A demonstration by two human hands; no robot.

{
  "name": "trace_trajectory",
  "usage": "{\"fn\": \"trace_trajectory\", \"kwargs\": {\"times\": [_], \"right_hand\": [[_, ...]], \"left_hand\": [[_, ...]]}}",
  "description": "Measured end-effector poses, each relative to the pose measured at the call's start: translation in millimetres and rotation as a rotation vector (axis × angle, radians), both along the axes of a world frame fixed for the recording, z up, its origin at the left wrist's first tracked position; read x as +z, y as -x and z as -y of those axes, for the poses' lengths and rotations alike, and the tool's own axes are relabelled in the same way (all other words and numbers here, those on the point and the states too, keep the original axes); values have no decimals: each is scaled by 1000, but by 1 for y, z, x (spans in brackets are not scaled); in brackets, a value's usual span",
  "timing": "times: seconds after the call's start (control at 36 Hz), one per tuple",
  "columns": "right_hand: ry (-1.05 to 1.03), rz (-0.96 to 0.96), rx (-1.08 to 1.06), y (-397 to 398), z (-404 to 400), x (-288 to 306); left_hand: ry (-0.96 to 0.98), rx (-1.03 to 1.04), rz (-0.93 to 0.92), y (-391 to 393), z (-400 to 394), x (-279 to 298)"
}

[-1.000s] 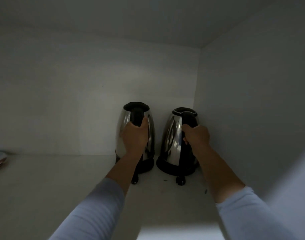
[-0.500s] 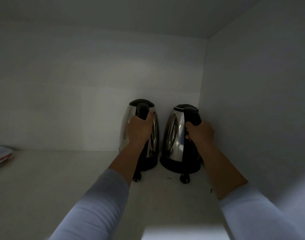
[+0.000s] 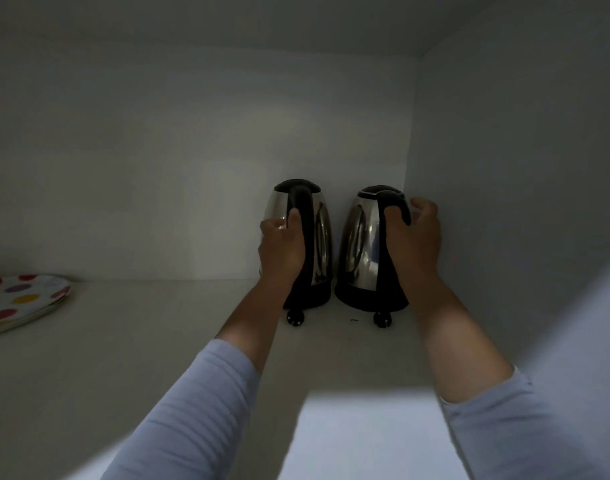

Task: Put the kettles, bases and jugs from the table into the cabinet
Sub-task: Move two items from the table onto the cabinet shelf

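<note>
Kettles are stood upright side by side at the back right corner of the cabinet shelf (image 3: 158, 341), handles toward the person: left kettle (image 3: 319, 233) is gripped at its handle by the left hand (image 3: 282, 247), right kettle (image 3: 360, 244) by the right hand (image 3: 414, 237), fingers loosening. Release is judged straight back along each forearm. Bases are partly hidden; dim light blurs detail.

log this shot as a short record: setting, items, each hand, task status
setting: inside a dim white cabinet, on its shelf
left kettle: upright, on a black base
right kettle: upright, beside the side wall, on a black base
left hand: curled round the left kettle's handle
right hand: loosening on the right kettle's handle
other: spotted plates at far left
status: both kettles set down
</note>
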State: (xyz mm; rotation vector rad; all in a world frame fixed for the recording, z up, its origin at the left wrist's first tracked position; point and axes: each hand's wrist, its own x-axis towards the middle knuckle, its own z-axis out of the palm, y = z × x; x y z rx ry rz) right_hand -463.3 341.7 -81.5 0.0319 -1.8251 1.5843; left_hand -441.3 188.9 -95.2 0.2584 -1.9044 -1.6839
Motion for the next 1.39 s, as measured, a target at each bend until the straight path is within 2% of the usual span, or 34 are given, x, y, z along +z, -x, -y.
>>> {"fn": "trace_trajectory", "kwargs": {"times": [0.28, 0.33, 0.53, 0.75, 0.94, 1.06, 1.39], "right_hand": [[295, 48, 251, -107, 48, -32], [331, 113, 272, -134, 55, -43], [299, 233, 299, -203, 72, -67], [250, 259, 366, -261, 92, -76], [127, 276, 566, -310, 140, -74], [67, 338, 727, -347, 168, -81], [96, 534, 1012, -450, 221, -126]], "left_hand": [[-165, 50, -106, -115, 33, -16], [-174, 49, -127, -138, 39, -25], [-163, 28, -99, -199, 48, -45], [-123, 8, -62, -269, 59, -57], [-110, 215, -94, -342, 96, -54], [-154, 414, -127, -394, 115, -59], [-207, 723, 7, -534, 151, -105]]}}
